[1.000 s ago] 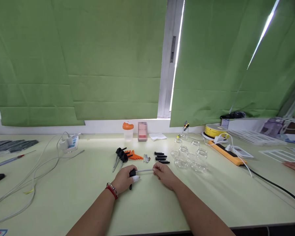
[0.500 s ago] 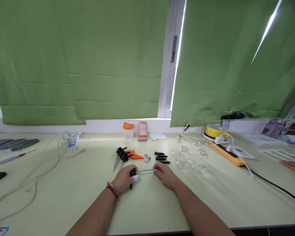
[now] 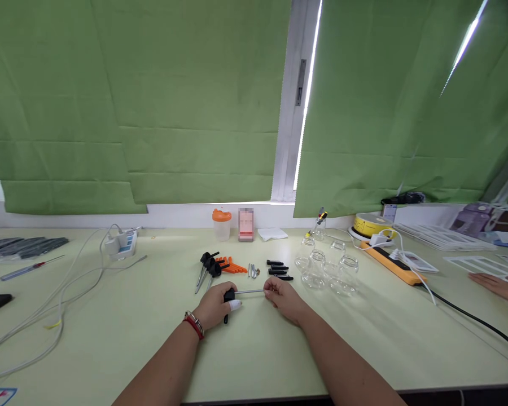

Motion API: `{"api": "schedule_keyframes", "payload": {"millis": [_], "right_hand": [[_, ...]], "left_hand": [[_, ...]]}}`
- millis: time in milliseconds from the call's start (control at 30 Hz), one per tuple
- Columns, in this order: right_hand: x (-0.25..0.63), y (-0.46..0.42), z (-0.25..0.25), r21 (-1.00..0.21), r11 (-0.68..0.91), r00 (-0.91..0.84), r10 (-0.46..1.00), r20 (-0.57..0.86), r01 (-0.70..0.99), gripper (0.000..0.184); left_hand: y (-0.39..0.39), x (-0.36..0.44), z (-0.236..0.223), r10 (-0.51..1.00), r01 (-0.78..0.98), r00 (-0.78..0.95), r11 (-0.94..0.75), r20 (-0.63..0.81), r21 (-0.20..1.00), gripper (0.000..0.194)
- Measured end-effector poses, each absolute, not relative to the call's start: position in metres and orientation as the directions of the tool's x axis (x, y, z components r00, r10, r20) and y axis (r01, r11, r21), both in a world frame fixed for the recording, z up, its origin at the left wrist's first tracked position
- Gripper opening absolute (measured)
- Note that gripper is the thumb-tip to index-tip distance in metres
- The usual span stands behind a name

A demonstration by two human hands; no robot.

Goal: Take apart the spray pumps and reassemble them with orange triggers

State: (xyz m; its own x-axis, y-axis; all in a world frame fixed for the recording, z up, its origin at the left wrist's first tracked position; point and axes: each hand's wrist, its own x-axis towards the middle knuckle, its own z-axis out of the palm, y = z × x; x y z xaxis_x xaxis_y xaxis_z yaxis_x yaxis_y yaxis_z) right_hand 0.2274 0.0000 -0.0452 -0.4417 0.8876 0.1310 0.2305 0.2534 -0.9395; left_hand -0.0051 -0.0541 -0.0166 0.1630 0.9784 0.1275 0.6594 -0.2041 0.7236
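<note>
My left hand (image 3: 214,307) is closed round the black head of a small tool (image 3: 229,297), low over the pale green table (image 3: 110,338). A thin metal rod (image 3: 249,292) runs from that head to my right hand (image 3: 281,297), which pinches the rod's other end. Just beyond my hands lie more black-headed tools (image 3: 207,266), orange plastic pieces (image 3: 232,266), short metal pins (image 3: 253,271) and small black parts (image 3: 278,270).
Several clear glass jars (image 3: 325,269) stand right of the parts. An orange-lidded cup (image 3: 222,224) sits at the window sill. A yellow power strip (image 3: 392,262) with cables lies to the right, white cables (image 3: 68,287) to the left. Another person's hand (image 3: 497,285) rests at the right edge.
My hands have kept their hold on the tool and rod, almost still. The other person's hand at the right edge has slid a little further onto the table.
</note>
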Motion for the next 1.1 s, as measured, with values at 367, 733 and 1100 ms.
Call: {"api": "schedule_keyframes", "payload": {"millis": [367, 733, 1100], "right_hand": [[0.2265, -0.0007, -0.0448, -0.947, 0.221, -0.423, 0.900, 0.106, 0.232, 0.015], [0.2259, 0.0008, -0.0473, -0.944, 0.209, -0.427, 0.901, 0.084, 0.256, 0.018], [0.2252, -0.0005, -0.0454, -0.938, 0.234, -0.428, 0.898, 0.108, 0.256, 0.014]], "left_hand": [[-0.0510, -0.0072, -0.0213, 0.973, 0.660, 0.180, -0.230, 0.146, 0.716, 0.028], [-0.0502, -0.0074, -0.0231, 0.978, 0.639, 0.159, -0.208, 0.138, 0.741, 0.029], [-0.0498, -0.0077, -0.0232, 0.977, 0.635, 0.171, -0.208, 0.127, 0.744, 0.026]]}}
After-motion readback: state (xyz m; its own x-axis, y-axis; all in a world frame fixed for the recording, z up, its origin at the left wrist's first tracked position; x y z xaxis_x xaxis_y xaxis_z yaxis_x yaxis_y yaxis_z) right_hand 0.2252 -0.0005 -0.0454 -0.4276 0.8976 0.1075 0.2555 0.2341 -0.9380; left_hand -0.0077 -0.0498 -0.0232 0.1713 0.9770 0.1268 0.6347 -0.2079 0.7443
